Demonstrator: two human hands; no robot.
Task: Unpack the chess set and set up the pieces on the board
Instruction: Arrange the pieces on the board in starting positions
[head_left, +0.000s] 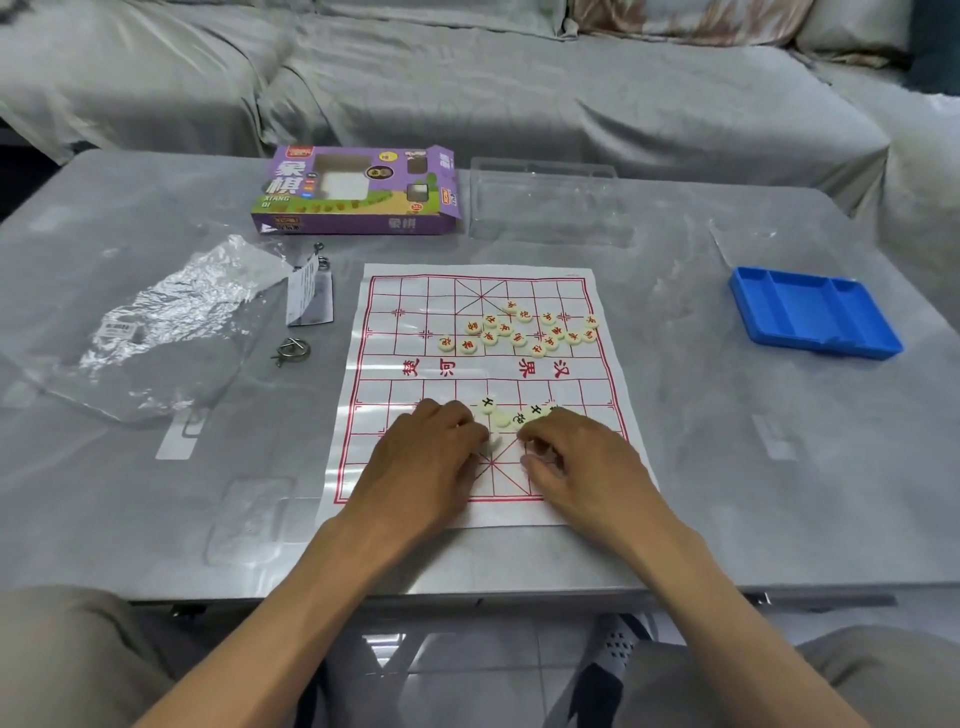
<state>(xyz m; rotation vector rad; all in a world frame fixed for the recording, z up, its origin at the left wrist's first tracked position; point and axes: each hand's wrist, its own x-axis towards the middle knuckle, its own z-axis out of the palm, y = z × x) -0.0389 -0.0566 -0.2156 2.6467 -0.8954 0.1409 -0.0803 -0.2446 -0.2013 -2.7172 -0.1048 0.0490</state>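
Both hands work the near half of the board (358, 415), a thin printed sheet lying flat on the grey table (727, 493). The left hand (431, 457) lies palm down with its fingers curled over pieces I cannot see, and whether it grips one I cannot tell. The right hand (576, 457) also has bent fingers, its fingertips (530, 460) apparently pinching something small just above the sheet, though the item is too hidden to name. Between and just beyond the hands sits a small cluster of black-marked pieces (488, 404), bunched rather than on line crossings, which suggests they are being gathered and sorted before placing. The red-marked pieces (519, 330) lie in a loose heap across the far half, likewise not on their starting points, so the setup looks barely begun. Unpacking seems finished: the purple box (358, 189), clear plastic tray (545, 208) and blue tray (815, 312) are pushed to the far edges, well apart from the board, leaving room to work.
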